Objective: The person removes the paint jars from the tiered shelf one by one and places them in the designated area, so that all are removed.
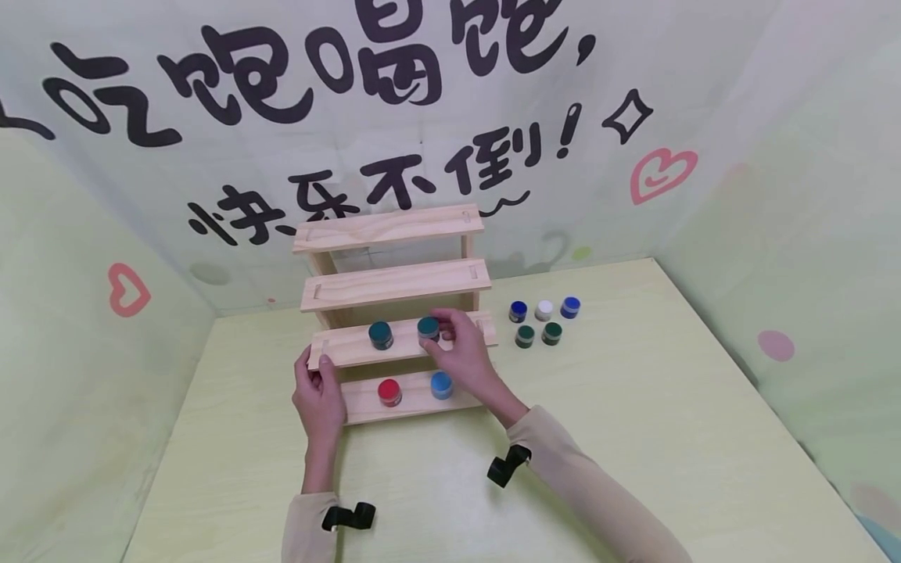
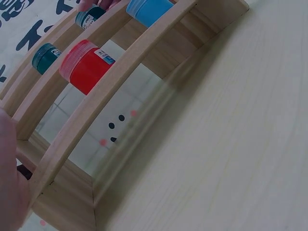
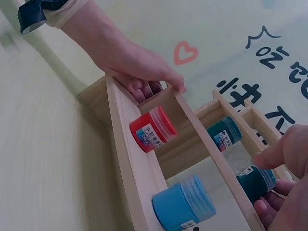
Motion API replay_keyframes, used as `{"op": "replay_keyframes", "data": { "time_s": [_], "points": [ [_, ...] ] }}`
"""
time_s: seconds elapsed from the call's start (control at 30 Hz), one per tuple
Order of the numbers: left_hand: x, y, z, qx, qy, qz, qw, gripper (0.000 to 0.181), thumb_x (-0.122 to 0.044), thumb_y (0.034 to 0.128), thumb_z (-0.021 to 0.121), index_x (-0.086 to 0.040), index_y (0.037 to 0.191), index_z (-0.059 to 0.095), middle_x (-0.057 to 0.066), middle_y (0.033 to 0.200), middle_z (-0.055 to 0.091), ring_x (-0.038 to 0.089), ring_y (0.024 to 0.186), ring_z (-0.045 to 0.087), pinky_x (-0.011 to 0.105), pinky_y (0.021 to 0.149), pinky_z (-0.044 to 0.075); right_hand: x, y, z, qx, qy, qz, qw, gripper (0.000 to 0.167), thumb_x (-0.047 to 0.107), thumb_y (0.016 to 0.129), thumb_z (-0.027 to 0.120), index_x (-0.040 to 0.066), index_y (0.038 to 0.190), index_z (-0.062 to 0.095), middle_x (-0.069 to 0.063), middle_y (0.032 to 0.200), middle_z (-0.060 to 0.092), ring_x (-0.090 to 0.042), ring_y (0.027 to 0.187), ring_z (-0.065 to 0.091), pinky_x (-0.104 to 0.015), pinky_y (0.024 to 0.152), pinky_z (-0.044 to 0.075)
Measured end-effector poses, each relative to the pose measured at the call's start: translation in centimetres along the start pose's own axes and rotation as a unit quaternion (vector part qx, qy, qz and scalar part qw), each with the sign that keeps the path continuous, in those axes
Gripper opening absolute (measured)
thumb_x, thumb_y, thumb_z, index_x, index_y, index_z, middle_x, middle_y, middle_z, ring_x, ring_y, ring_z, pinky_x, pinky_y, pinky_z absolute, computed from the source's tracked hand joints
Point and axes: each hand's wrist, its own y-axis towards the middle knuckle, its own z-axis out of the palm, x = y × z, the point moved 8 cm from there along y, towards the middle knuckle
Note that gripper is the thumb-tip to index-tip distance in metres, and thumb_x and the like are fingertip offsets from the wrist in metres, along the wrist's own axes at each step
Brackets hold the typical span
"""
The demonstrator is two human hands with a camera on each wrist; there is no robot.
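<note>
A tiered wooden rack stands against the back wall. On its second step from the bottom, my right hand pinches a dark teal paint jar between thumb and fingers. To the left, another teal paint jar stands on the same step. The lowest step bears a red paint jar and a light blue paint jar. My left hand grips the rack's left end, its thumb on the second step's edge and its fingers curled below, partly hidden in the right wrist view.
Right of the rack, several paint jars stand on the table: a dark blue jar, a white jar, a blue jar and two dark green jars, one nearer the rack. The two upper steps hold no jars.
</note>
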Motion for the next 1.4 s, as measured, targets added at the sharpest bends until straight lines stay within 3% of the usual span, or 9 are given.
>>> {"op": "replay_keyframes", "data": {
  "time_s": [0.1,0.3,0.5,0.6,0.8,1.0,1.2,1.4],
  "points": [
    [-0.2,-0.1,-0.1,-0.001,-0.007,0.006,1.0,0.047,-0.038,0.1072,0.047,-0.011,0.145,0.051,0.02,0.103,0.071,0.016,0.077,0.059,0.01,0.062,0.043,-0.1,0.1,0.1,0.0,-0.009,-0.006,0.9999,0.042,0.005,0.091,0.074,0.001,0.13,0.059,-0.013,0.119,0.064,-0.024,0.104,0.061,-0.039,0.093,0.055],
    [-0.3,-0.1,-0.2,-0.008,-0.006,0.013,0.9999,0.046,-0.036,0.1068,0.048,-0.01,0.144,0.053,0.021,0.095,0.07,0.007,0.071,0.055,0.01,0.061,0.041,0.1,-0.3,-0.2,-0.013,-0.013,-0.046,0.9988,0.04,0.006,0.091,0.074,0.001,0.128,0.06,-0.012,0.117,0.065,-0.024,0.102,0.063,-0.037,0.09,0.056],
    [-0.2,-0.1,-0.1,-0.006,-0.014,0.01,0.9998,0.047,-0.036,0.107,0.048,-0.009,0.145,0.052,0.022,0.108,0.071,0.019,0.081,0.062,0.008,0.066,0.044,0.0,-0.9,-1.5,-0.044,0.008,-0.078,0.996,0.039,0.006,0.09,0.075,0.003,0.127,0.062,-0.012,0.116,0.066,-0.025,0.101,0.065,-0.039,0.089,0.057],
    [-0.2,-0.1,-0.1,-0.003,-0.012,0.007,0.9999,0.047,-0.037,0.1071,0.047,-0.009,0.145,0.051,0.022,0.108,0.071,0.019,0.081,0.061,0.008,0.065,0.044,-0.2,-1.0,-2.3,-0.06,0.026,-0.08,0.9946,0.038,0.005,0.089,0.076,0.002,0.125,0.063,-0.012,0.115,0.066,-0.026,0.101,0.066,-0.042,0.088,0.057],
    [-0.3,-0.1,-0.2,-0.006,-0.006,0.012,0.9999,0.046,-0.036,0.107,0.048,-0.01,0.144,0.052,0.021,0.097,0.071,0.006,0.072,0.055,0.011,0.062,0.042,-0.6,-1.5,-3.9,-0.104,0.067,-0.079,0.9892,0.042,0.0,0.087,0.076,-0.002,0.126,0.062,-0.018,0.116,0.065,-0.03,0.103,0.065,-0.038,0.086,0.057],
    [-0.1,0.0,-0.2,-0.006,-0.002,0.008,1.0,0.048,-0.038,0.1071,0.047,-0.01,0.145,0.051,0.021,0.105,0.071,0.011,0.077,0.057,0.01,0.064,0.043,0.1,-2.2,-5.5,-0.136,0.075,-0.089,0.9839,0.041,-0.006,0.087,0.073,-0.01,0.126,0.059,-0.023,0.119,0.064,-0.034,0.11,0.063,-0.041,0.088,0.056],
    [-0.1,0.1,-0.3,-0.007,0.002,0.01,0.9999,0.047,-0.038,0.1071,0.047,-0.011,0.145,0.052,0.021,0.095,0.07,0.005,0.069,0.053,0.012,0.06,0.041,-1.4,-2.5,-7.0,-0.17,0.069,-0.108,0.9771,0.039,-0.002,0.088,0.075,-0.004,0.125,0.061,-0.018,0.119,0.066,-0.029,0.11,0.063,-0.024,0.085,0.053],
    [0.0,0.0,-0.1,0.0,0.002,0.007,1.0,0.047,-0.039,0.1072,0.047,-0.012,0.145,0.051,0.019,0.089,0.068,0.005,0.067,0.052,0.014,0.058,0.041,-2.2,-3.3,-8.9,-0.213,0.075,-0.093,0.9697,0.042,-0.008,0.085,0.075,-0.01,0.124,0.061,-0.026,0.117,0.066,-0.031,0.103,0.063,-0.023,0.082,0.053]
  ]
}}
